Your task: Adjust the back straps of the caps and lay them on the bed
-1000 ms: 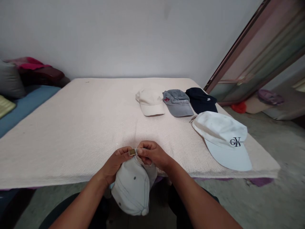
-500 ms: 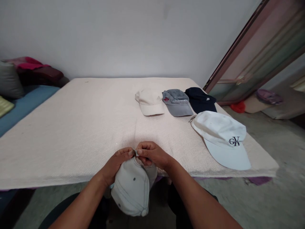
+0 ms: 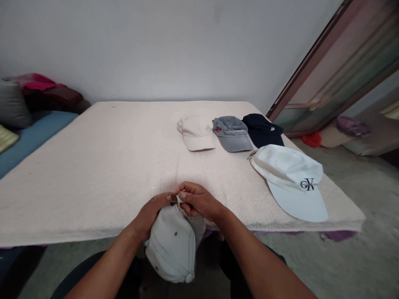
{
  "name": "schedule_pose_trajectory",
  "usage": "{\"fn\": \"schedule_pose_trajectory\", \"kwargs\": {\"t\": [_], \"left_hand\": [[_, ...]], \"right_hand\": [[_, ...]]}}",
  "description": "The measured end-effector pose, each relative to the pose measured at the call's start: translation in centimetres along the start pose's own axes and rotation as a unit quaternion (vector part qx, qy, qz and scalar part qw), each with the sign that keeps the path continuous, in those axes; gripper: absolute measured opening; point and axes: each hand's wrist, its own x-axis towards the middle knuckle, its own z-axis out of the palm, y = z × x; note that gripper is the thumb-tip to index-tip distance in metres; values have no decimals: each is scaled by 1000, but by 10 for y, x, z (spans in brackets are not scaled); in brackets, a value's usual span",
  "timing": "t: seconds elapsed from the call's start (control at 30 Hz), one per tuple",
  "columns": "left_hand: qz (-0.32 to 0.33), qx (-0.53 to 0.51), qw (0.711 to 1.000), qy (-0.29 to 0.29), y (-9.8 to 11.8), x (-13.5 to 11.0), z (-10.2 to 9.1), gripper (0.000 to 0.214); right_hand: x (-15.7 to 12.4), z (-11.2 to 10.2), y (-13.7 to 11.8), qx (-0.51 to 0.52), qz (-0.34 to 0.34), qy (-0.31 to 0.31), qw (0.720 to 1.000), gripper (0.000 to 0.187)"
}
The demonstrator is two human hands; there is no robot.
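A pale grey cap (image 3: 171,245) hangs at the table's front edge, its crown towards me and its back strap uppermost. My left hand (image 3: 152,214) is closed on the cap beside the brownish metal buckle (image 3: 173,200), thumb at the buckle. With thumb and fingers together, my right hand (image 3: 201,201) pinches the light strap (image 3: 180,199) just right of the buckle. The cap's brim is mostly hidden behind the crown and my right hand.
On the cloth-covered table (image 3: 93,166) lie a cream cap (image 3: 196,132), a grey cap (image 3: 231,133) and a navy cap (image 3: 263,131) in a row. Nearer on the right is a white cap (image 3: 289,178) with dark letters. A blue seat (image 3: 50,128) with cushions stands left.
The buckle has turned more into sight between my hands. My right fingers have shifted slightly left and up along the strap. The other caps stay where they were.
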Motion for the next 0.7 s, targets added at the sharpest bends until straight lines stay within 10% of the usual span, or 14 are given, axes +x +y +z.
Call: {"fn": "schedule_pose_trajectory", "kwargs": {"t": [0.7], "left_hand": [[52, 67, 992, 89, -4, 4, -11, 21]], "right_hand": [[7, -1, 8, -237, -141, 109, 955, 16]]}}
